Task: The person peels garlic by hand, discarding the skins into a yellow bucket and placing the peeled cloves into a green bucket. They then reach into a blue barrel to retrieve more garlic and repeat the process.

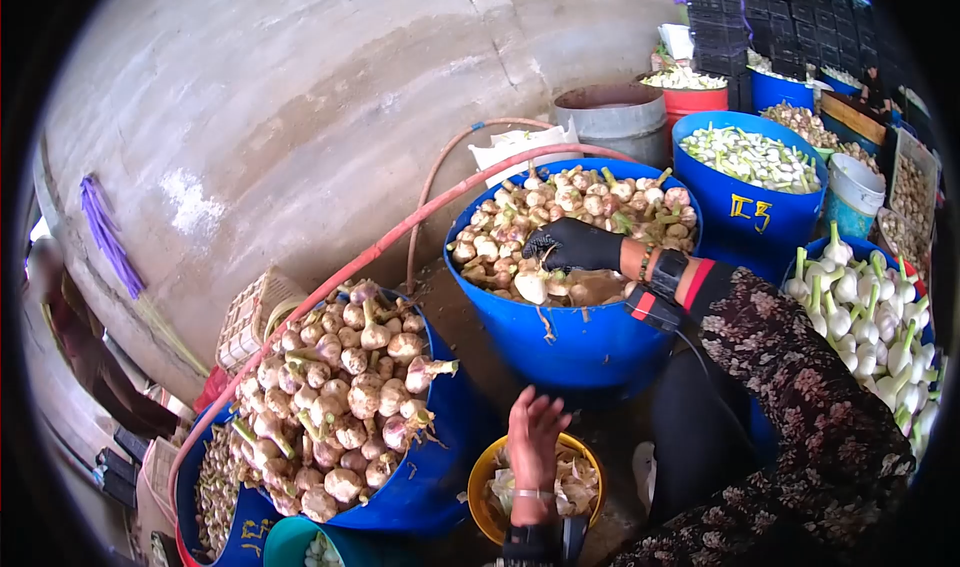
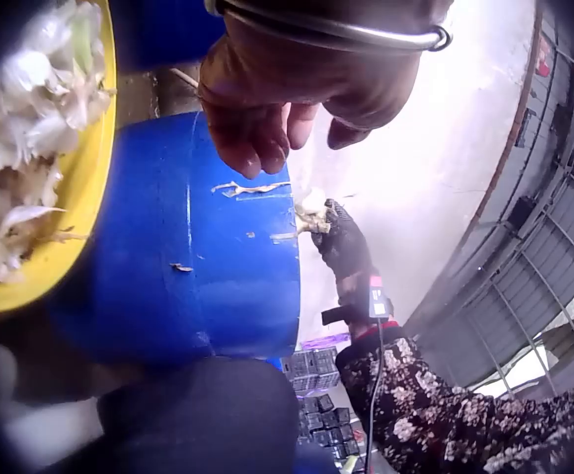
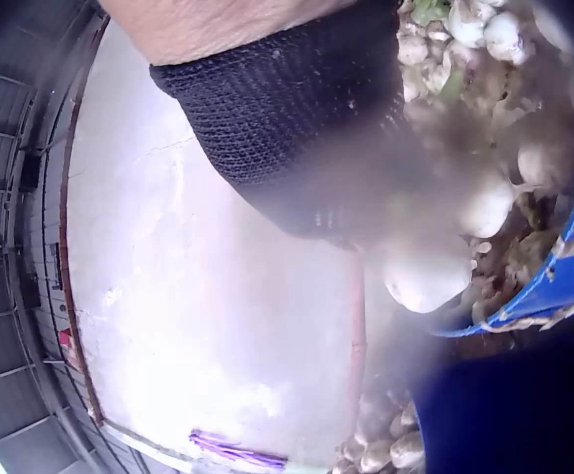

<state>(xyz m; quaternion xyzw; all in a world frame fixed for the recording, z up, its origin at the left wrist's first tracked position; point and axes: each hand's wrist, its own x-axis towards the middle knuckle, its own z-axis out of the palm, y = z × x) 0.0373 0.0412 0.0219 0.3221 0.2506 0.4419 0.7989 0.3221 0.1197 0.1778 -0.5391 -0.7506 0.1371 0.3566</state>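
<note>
My right hand (image 1: 575,245), in a black glove, is over the near half of a blue barrel (image 1: 560,332) heaped with garlic bulbs (image 1: 590,195). It grips a pale garlic bulb (image 1: 531,287) whose roots hang down by the rim. The left wrist view also catches the gloved hand (image 2: 343,242) with the bulb (image 2: 312,209) at the barrel's edge. In the right wrist view the bulb (image 3: 430,272) is partly blurred. Bare and holding nothing, my left hand (image 1: 537,437) is above a yellow bucket (image 1: 478,487) of papery garlic skins (image 1: 570,482), its fingers loosely bent.
Another blue barrel (image 1: 440,467) piled with unpeeled garlic (image 1: 345,397) stands at the left. Cleaned white bulbs (image 1: 865,312) fill a container at the right. Behind, a blue barrel (image 1: 755,222) holds cut stems (image 1: 750,159). A pink hose (image 1: 400,229) arches across by the wall.
</note>
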